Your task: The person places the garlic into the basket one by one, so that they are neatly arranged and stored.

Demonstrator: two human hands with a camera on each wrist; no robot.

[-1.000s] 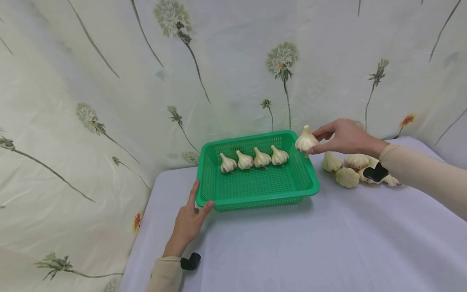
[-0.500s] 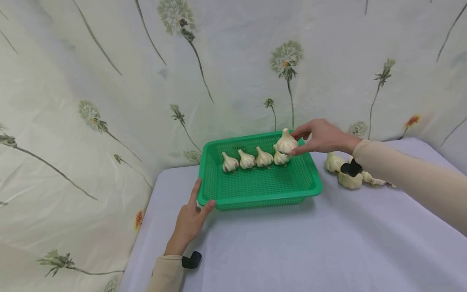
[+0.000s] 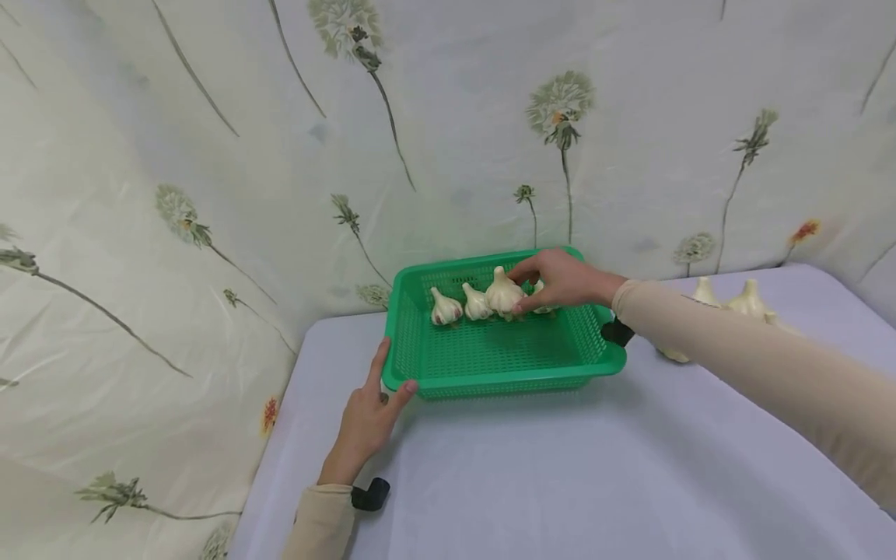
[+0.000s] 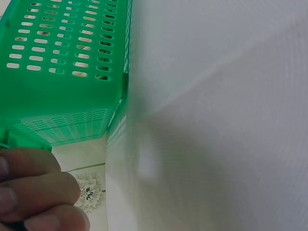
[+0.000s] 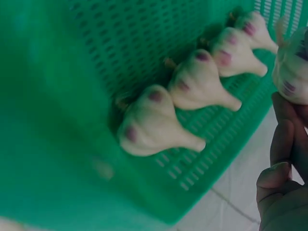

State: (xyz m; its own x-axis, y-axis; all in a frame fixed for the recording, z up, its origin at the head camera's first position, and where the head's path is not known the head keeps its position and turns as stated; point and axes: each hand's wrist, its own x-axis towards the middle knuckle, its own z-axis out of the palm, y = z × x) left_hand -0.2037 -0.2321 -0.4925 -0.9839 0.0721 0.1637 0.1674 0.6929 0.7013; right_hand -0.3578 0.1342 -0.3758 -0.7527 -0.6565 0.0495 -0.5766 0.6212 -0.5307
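At the far left, a pale sheet printed with dandelions [image 3: 178, 210] hangs down and runs behind the whole scene. Next comes a person's left hand [image 3: 367, 420], with a beige sleeve [image 3: 320, 521] and a black wrist device [image 3: 371, 495]. It holds the near left corner of a green basket [image 3: 500, 380]: the forefinger lies along the left rim, the thumb rests over the near rim, and the left wrist view shows other fingers [image 4: 41, 192] curled beside the basket's wall. The perforated basket stands on a table [image 3: 525, 482] covered in white cloth.

Inside, toward the far side, four garlic bulbs [image 5: 154, 120] lie in a row, all visible in the right wrist view. From the head, the first two show plainly; the third is mostly hidden behind the held bulb [image 3: 504, 294], the fourth partly covered by the right hand [image 3: 565, 278].

That hand pinches the held bulb, stem upward, between thumb and fingers over the basket; its exact height cannot be told. Farther right, loose bulbs [image 3: 749, 302] sit on the table, partly hidden by the right sleeve [image 3: 735, 350].

The step in hand looks to be adding a fifth bulb. The next move seems to call for lowering it onto bare basket floor without nudging the row, then releasing it once it rests.
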